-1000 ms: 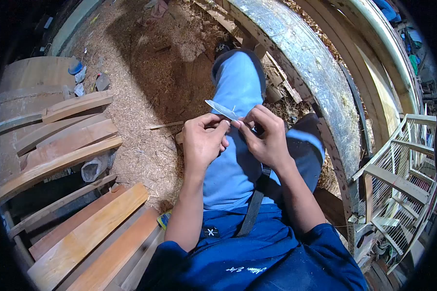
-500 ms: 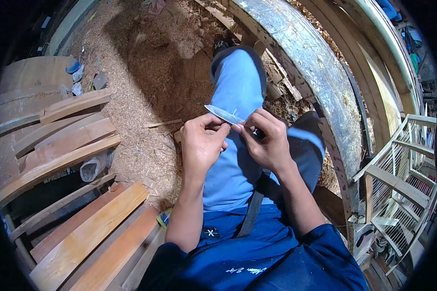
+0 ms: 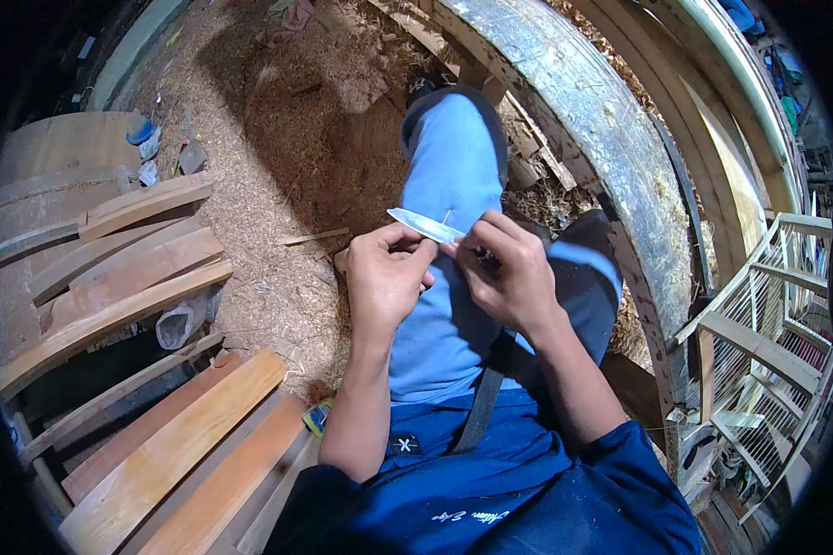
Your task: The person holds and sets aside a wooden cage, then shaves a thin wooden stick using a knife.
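Note:
A pale, shiny, pointed blade (image 3: 418, 223) lies across the front of both hands, above the blue trouser leg. Its tip points left, and its right end is hidden by fingers, so a handle cannot be made out. My left hand (image 3: 384, 277) is closed, thumb and fingers pinching the blade's lower edge. At the blade's right end, my right hand (image 3: 509, 268) is closed with its fingertips on it. A thin pale sliver (image 3: 447, 216) sticks up beside the blade near the right fingertips; what holds it is unclear.
Wooden planks (image 3: 176, 453) and curved boards (image 3: 120, 305) lie at left. A curved, worn slab (image 3: 611, 120) arcs along the right, near a slatted wooden cage-like frame (image 3: 759, 342). Wood shavings (image 3: 259, 314) cover the floor. A blue round object (image 3: 140, 131) sits at upper left.
The blade has tilted slightly and shows brighter, its tip a little lower. Both hands keep nearly the same place and grip. The view has shifted slightly.

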Available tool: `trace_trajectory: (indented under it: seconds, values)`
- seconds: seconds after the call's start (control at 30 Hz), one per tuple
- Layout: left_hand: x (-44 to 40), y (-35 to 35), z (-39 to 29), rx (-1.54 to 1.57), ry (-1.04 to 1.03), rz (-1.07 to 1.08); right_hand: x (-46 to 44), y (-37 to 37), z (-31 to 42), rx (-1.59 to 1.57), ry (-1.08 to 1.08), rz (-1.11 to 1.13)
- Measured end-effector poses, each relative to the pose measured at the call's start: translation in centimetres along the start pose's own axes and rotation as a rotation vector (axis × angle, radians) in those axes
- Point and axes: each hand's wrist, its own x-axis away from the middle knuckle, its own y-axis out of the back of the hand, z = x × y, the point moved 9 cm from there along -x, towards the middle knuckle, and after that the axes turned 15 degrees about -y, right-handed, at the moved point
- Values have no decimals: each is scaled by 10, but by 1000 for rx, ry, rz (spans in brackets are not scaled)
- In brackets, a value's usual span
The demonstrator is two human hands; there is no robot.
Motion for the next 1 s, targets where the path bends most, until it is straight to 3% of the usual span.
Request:
trace_trajectory:
  seconds: [0.33,0.43,0.57,0.7,0.83,1.0]
  values:
    - [6,-3,-7,11,6,5,-2,11,-8,37,-80,-59]
    - [7,-2,1,-6,24,1,6,6,5,40,8,-2]
    - [8,-2,-2,12,9,-10,3,11,-6,39,-67,-61]
    - [9,1,0,-59,-14,-18,11,2,-1,37,-19,3]
    - [9,-1,-9,-37,-38,-39,7,14,1,6,15,-117]
    - [11,0,-13,-79,-61,-44,10,14,-1,22,-17,-80]
